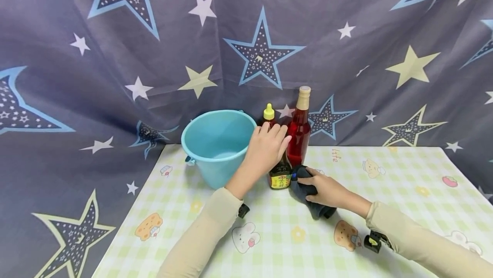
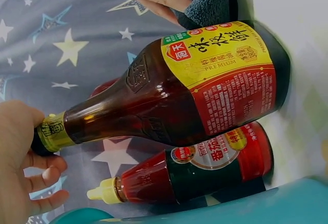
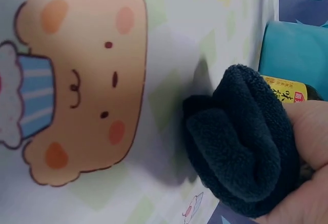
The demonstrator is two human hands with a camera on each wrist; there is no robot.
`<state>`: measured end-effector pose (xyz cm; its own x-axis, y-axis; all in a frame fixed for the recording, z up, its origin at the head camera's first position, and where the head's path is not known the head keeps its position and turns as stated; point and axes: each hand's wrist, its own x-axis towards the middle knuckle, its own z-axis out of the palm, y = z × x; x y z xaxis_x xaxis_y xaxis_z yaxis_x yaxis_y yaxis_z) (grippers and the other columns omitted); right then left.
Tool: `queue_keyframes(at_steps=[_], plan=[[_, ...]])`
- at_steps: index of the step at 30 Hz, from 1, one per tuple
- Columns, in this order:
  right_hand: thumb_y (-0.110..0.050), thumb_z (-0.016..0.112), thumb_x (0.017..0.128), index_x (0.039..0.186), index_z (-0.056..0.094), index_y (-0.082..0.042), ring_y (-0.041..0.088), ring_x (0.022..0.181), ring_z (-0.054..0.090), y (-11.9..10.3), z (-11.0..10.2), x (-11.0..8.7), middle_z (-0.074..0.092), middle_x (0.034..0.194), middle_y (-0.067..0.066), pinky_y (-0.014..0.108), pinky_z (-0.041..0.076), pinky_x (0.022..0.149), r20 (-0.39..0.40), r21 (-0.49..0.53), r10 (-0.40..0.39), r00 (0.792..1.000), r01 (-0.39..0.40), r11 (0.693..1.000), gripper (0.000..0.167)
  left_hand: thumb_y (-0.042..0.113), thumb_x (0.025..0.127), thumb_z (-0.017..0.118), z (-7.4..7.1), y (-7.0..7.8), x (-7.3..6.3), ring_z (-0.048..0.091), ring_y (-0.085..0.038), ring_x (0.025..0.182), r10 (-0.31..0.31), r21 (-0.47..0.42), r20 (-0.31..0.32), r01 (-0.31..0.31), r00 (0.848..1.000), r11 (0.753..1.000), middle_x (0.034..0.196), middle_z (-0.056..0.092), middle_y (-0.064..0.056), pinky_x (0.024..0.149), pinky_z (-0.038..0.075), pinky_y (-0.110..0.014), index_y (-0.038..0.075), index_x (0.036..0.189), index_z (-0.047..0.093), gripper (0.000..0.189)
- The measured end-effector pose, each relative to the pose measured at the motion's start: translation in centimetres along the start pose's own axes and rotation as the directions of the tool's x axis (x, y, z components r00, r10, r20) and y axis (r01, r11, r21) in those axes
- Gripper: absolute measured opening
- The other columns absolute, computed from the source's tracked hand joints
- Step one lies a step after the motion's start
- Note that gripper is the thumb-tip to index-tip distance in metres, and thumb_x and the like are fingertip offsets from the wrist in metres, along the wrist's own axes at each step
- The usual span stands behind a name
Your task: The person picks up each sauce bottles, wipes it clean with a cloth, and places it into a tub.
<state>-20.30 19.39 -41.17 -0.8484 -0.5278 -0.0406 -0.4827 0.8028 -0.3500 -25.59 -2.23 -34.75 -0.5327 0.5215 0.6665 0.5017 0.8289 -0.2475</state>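
My left hand (image 1: pixel 265 148) grips a soy sauce bottle (image 1: pixel 280 177) by its capped neck, fingers around the cap in the left wrist view. The bottle is dark brown glass with a yellow and red label (image 2: pixel 230 75). My right hand (image 1: pixel 326 190) holds a bunched dark towel (image 3: pixel 241 137) at the right side of the bottle's base, fingertips over the cloth. Behind my left hand stands a tomato ketchup bottle (image 2: pixel 205 168) with a yellow nozzle cap, mostly hidden in the head view. A tall bottle of red liquid (image 1: pixel 298 134) stands just behind the towel.
A light-blue bucket (image 1: pixel 220 158) stands close to the left of the bottles. The table (image 1: pixel 389 192) has a pale green checked cloth with cartoon prints. A grey star-patterned curtain (image 1: pixel 327 4) hangs right behind the table's far edge.
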Motion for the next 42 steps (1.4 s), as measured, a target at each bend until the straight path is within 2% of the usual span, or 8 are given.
queue_keyframes(at_steps=[9, 16, 22, 27, 30, 33, 38, 42], plan=[[0.001, 0.079, 0.083, 0.128, 0.069, 0.001, 0.053, 0.131, 0.052, 0.3, -2.0, 0.2, 0.048, 0.145, 0.039, 0.051, 0.057, 0.092, 0.024, 0.013, -0.075, 0.997, 0.075, 0.997, 0.046, 0.039, 0.104, 0.056, 0.2, 0.0, 0.0, 0.056, -0.022, 0.095, -0.013, -0.034, -0.006, 0.013, 1.000, 0.999, 0.109, 0.068, 0.000, 0.081, 0.048, -0.035, 0.016, 0.124, 0.066, 0.032], [-0.002, 0.077, 0.085, 0.129, 0.069, 0.000, 0.052, 0.129, 0.055, 0.0, -6.9, -0.5, 0.052, 0.143, 0.037, 0.058, 0.051, 0.100, 0.022, -0.010, -0.142, 0.990, 0.142, 0.990, 0.045, 0.040, 0.105, 0.054, 0.1, 0.1, -0.1, 0.056, -0.022, 0.098, -0.022, -0.044, 0.042, 0.024, 0.999, 0.999, 0.113, 0.069, 0.000, 0.082, 0.048, -0.035, 0.016, 0.130, 0.066, 0.036], [-0.011, 0.077, 0.090, 0.138, 0.065, -0.011, 0.041, 0.119, 0.064, -0.6, -12.3, -2.2, 0.048, 0.151, 0.028, 0.039, 0.057, 0.086, -0.163, 0.102, -0.188, 0.969, 0.206, 0.973, 0.049, 0.039, 0.108, 0.047, 0.0, 0.2, -0.2, 0.057, -0.023, 0.101, -0.018, -0.026, 0.050, 0.020, 0.999, 0.999, 0.116, 0.068, 0.000, 0.080, 0.048, -0.034, 0.014, 0.132, 0.065, 0.039], [-0.015, 0.077, 0.091, 0.143, 0.061, -0.020, 0.040, 0.131, 0.056, -1.2, -15.2, -3.1, 0.042, 0.159, 0.021, 0.013, 0.049, 0.075, -0.312, 0.279, -0.081, 0.947, 0.173, 0.945, 0.054, 0.036, 0.109, 0.043, -0.1, 0.0, -0.2, 0.055, -0.024, 0.098, -0.013, -0.033, 0.046, 0.015, 0.999, 0.999, 0.113, 0.066, -0.001, 0.076, 0.046, -0.033, 0.012, 0.132, 0.064, 0.039], [-0.015, 0.077, 0.092, 0.144, 0.060, -0.024, 0.039, 0.152, 0.032, -1.5, -15.4, -3.0, 0.038, 0.163, 0.014, 0.007, 0.042, 0.085, -0.333, 0.399, 0.018, 0.943, 0.124, 0.909, 0.056, 0.035, 0.110, 0.043, 0.0, -0.1, -0.2, 0.055, -0.024, 0.097, -0.006, -0.036, 0.040, 0.007, 0.999, 0.999, 0.112, 0.065, -0.001, 0.075, 0.044, -0.033, 0.012, 0.131, 0.064, 0.038], [-0.016, 0.077, 0.092, 0.145, 0.059, -0.025, 0.030, 0.156, 0.026, -1.7, -14.4, -2.5, 0.037, 0.164, 0.007, 0.007, 0.042, 0.090, -0.344, 0.500, 0.083, 0.935, 0.108, 0.859, 0.056, 0.034, 0.109, 0.044, -0.1, -0.1, -0.1, 0.054, -0.024, 0.094, 0.000, -0.036, 0.038, 0.001, 0.999, 0.999, 0.110, 0.064, -0.001, 0.072, 0.043, -0.032, 0.012, 0.130, 0.064, 0.036], [-0.012, 0.075, 0.093, 0.146, 0.057, -0.022, 0.022, 0.156, 0.027, -2.0, -11.5, -1.2, 0.040, 0.163, 0.003, 0.010, 0.042, 0.102, -0.401, 0.602, 0.079, 0.913, 0.197, 0.774, 0.058, 0.030, 0.108, 0.045, -0.1, -0.2, 0.0, 0.054, -0.024, 0.092, 0.010, -0.014, 0.041, -0.009, 0.999, 1.000, 0.104, 0.063, -0.002, 0.070, 0.043, -0.033, 0.012, 0.119, 0.068, 0.031], [-0.006, 0.074, 0.092, 0.149, 0.055, -0.021, 0.021, 0.156, 0.027, -2.1, -8.8, -0.1, 0.038, 0.164, 0.003, 0.010, 0.033, 0.111, -0.486, 0.590, 0.037, 0.873, 0.297, 0.751, 0.062, 0.029, 0.106, 0.049, -0.2, -0.2, 0.0, 0.054, -0.025, 0.093, 0.016, 0.010, 0.062, -0.016, 0.998, 1.000, 0.102, 0.064, -0.001, 0.071, 0.045, -0.035, 0.012, 0.106, 0.070, 0.027]])
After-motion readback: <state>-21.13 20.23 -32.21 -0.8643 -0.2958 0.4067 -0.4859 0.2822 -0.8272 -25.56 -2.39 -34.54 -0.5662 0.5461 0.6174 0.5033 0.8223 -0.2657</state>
